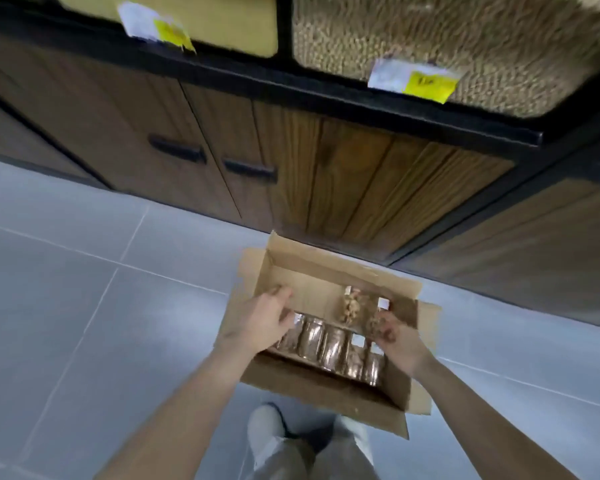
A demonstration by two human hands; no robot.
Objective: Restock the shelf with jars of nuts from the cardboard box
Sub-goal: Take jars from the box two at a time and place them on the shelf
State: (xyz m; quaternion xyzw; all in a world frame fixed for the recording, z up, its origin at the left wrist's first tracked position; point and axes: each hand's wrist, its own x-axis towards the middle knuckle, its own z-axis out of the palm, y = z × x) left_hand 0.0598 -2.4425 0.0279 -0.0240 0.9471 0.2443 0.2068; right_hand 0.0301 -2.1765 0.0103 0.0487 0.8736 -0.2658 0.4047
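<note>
- person's legs in light trousers (pixel 326 455) and a pale shoe (pixel 267 427) sit at the bottom edge, standing on grey floor tiles (pixel 84 323).
- cardboard box (pixel 326 393) is open on the floor right in front of the shoe, flaps out.
- row of jars of nuts (pixel 329 348) lies along the near side of the box; one more jar (pixel 350 308) sits further back.
- left hand (pixel 267 323) is over the box's left side, fingers curled round something small; too blurry to say what.
- right hand (pixel 395 337) grips a jar (pixel 376 325) at the right end, fingers wrapped on it.
- wooden cabinet (pixel 343 174) stands behind, with bulk bins (pixel 447 39) and yellow tags (pixel 426 83) on top.
</note>
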